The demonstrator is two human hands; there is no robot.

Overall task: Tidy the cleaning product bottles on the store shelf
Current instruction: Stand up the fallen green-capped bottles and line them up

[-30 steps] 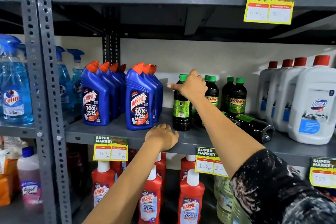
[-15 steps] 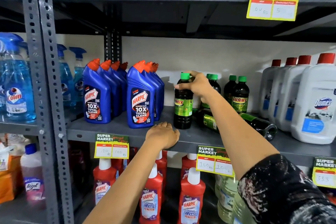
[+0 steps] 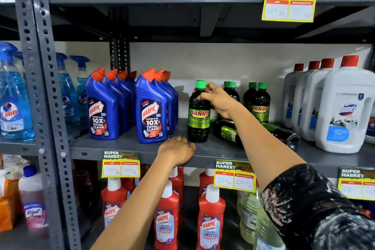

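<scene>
A dark Sunny bottle [image 3: 198,115] with a green cap stands upright at the front of the grey middle shelf [image 3: 129,146], its label facing me. My right hand [image 3: 218,100] grips its shoulder just below the cap. My left hand [image 3: 176,150] rests palm down on the shelf's front edge, holding nothing. Behind my right arm two dark Sunny bottles lie on their sides [image 3: 227,133] [image 3: 284,135]. More upright Sunny bottles [image 3: 260,103] stand at the back.
Two rows of blue Harpic bottles [image 3: 151,111] stand left of the Sunny bottle. White Domex jugs [image 3: 345,111] fill the right end. Blue Colin sprays [image 3: 12,97] are on the neighbouring rack. Red Harpic bottles [image 3: 210,215] stand on the shelf below. Price tags [image 3: 234,175] hang along the edges.
My right hand closed on the front Sunny bottle and turned it, so its label now faces forward. My left hand stayed on the shelf edge.
</scene>
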